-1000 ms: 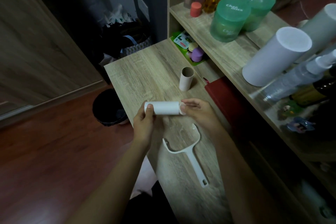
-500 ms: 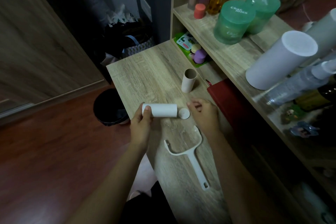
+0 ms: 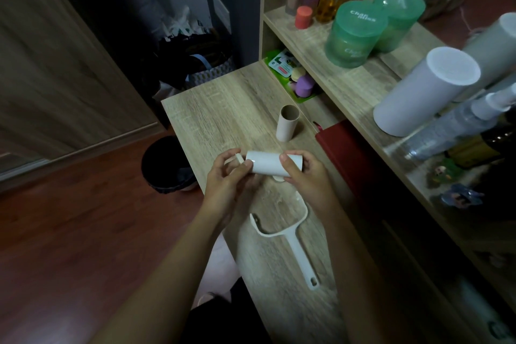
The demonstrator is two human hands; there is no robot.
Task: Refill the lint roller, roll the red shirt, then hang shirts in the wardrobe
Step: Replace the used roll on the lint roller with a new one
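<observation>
green tray [image 3: 303, 99] holding purple sponge [image 3: 303, 86]

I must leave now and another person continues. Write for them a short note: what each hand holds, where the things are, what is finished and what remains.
Left hand: holds a small white end cap at the left end of the roll.
Right hand: grips the new white roll over the table.
Roller handle: flat on the table, no roll on it.
Empty core: upright, farther back.
Red item, maybe the shirt: under the shelf, at the table's right.
Done: old core is off.
Left: cap the roll, mount it, roll the shirt, hang shirts.
</observation>
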